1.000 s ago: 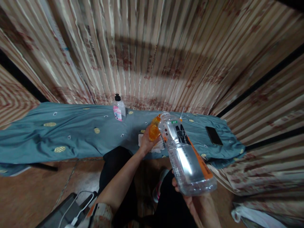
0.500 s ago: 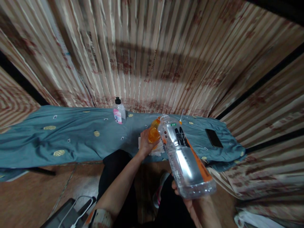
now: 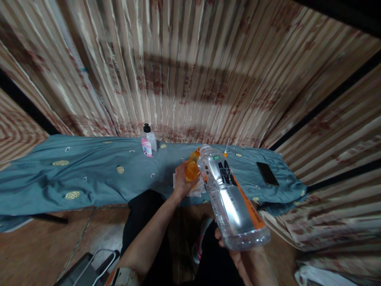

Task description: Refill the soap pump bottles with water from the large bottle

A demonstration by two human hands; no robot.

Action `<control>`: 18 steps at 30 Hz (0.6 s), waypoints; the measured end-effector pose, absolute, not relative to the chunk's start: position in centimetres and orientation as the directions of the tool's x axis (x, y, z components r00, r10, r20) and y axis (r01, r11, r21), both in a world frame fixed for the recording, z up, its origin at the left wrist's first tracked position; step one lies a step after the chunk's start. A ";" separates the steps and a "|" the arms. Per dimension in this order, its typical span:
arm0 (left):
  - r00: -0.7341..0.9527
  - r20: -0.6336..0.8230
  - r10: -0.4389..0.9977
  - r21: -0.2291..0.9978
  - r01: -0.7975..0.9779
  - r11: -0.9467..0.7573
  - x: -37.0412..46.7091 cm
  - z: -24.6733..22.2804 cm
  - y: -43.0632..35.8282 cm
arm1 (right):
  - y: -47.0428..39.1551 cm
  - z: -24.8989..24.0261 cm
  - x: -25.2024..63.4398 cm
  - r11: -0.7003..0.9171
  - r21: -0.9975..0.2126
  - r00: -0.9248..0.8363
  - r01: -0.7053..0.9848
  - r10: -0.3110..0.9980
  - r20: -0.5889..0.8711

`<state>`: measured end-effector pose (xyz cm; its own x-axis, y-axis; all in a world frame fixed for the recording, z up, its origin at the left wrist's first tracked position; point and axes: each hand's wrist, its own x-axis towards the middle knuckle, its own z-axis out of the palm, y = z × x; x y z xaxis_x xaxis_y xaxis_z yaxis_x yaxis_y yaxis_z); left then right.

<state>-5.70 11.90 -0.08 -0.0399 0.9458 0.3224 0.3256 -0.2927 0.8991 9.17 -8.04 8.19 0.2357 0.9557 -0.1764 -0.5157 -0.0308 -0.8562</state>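
My left hand (image 3: 182, 179) is wrapped round a bottle of orange liquid (image 3: 193, 169), which stands tilted over the cloth-covered surface. In my right hand (image 3: 238, 254) is a large clear plastic drink bottle (image 3: 230, 194) with a silver, black and orange label, gripped near its base. This bottle is tipped, its uncapped neck pointing away from me and meeting the mouth of the orange bottle. Whether the two mouths touch, and whether liquid passes, I cannot tell. Crumpled white tissue (image 3: 197, 190) lies under the orange bottle.
On the blue-green cloth (image 3: 104, 178), a clear bottle with black cap and pink label (image 3: 148, 142) stands at left-centre. A black phone (image 3: 267, 173) lies at right. An orange-and-white nozzle (image 3: 226, 151) is behind the drink bottle. Pleated curtains (image 3: 178, 71) hang behind.
Almost nothing has moved. The view has shifted slightly, and both hands keep the two bottles mouth to mouth in nearly the same tilt.
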 end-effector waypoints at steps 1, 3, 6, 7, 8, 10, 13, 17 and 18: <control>-0.043 0.320 0.946 0.901 0.324 -0.290 -5.7 0.0 11.9 | -8.0 8.2 9.1 -0.021 -0.858 0.234 -0.514 0.958 -0.164; -0.049 0.312 0.949 0.904 0.323 -0.281 -5.7 0.0 11.8 | -7.9 8.3 9.1 -0.007 -0.858 0.238 -0.514 0.960 -0.150; -0.065 0.301 0.951 0.905 0.333 -0.264 -5.7 0.1 11.8 | -7.8 8.3 9.1 -0.013 -0.857 0.244 -0.515 0.956 -0.161; -0.073 0.297 0.952 0.906 0.337 -0.257 -5.6 0.1 11.8 | -7.8 8.3 9.1 -0.016 -0.857 0.245 -0.515 0.955 -0.165; -0.080 0.294 0.953 0.907 0.339 -0.251 -5.6 0.1 11.8 | -7.8 8.3 9.1 -0.017 -0.858 0.246 -0.514 0.955 -0.166; -0.090 0.286 0.954 0.909 0.340 -0.240 -5.6 0.1 11.8 | -7.8 8.2 9.0 -0.013 -0.861 0.246 -0.509 0.956 -0.159; -0.089 0.276 0.957 0.914 0.333 -0.233 -5.6 0.2 11.8 | -8.1 8.2 9.0 -0.006 -0.863 0.252 -0.506 0.955 -0.155; -0.078 0.276 0.958 0.913 0.332 -0.236 -5.6 0.2 11.6 | -8.3 8.1 9.1 -0.018 -0.861 0.252 -0.509 0.953 -0.169; -0.079 0.276 0.958 0.913 0.333 -0.235 -5.6 0.2 11.6 | -8.3 8.1 9.2 -0.019 -0.861 0.251 -0.508 0.953 -0.168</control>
<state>-5.65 11.59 0.21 -0.0791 0.9579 0.2759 0.3334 -0.2354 0.9129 9.17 -8.26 8.10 0.2506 0.9533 -0.1683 -0.5076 -0.0187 -0.8614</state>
